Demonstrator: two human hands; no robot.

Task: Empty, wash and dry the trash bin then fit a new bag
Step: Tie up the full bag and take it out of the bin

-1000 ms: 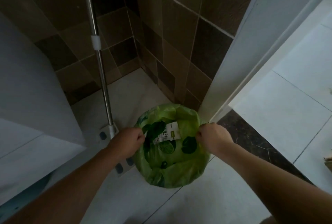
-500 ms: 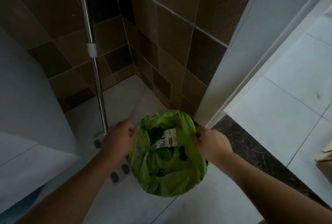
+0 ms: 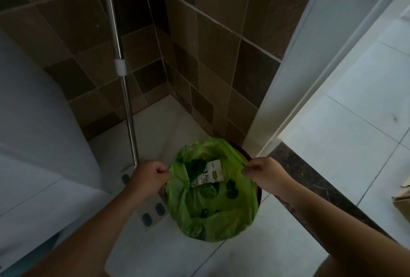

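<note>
Pinching opposite edges of the crinkled green plastic bag (image 3: 213,208) at lower centre, the left hand (image 3: 149,176) and right hand (image 3: 264,173) are closed on its rim, mouth facing up. Its dark round bin (image 3: 258,190) is mostly hidden beneath. Inside lies a white printed packet (image 3: 210,173), text unreadable. Behind, a metal mop pole (image 3: 121,72) rises, cut off at the top edge

Bag (image 3: 213,210) in bin (image 3: 258,196), probably; mop pole (image 3: 124,90) left, doorframe (image 3: 288,76) right.
</note>
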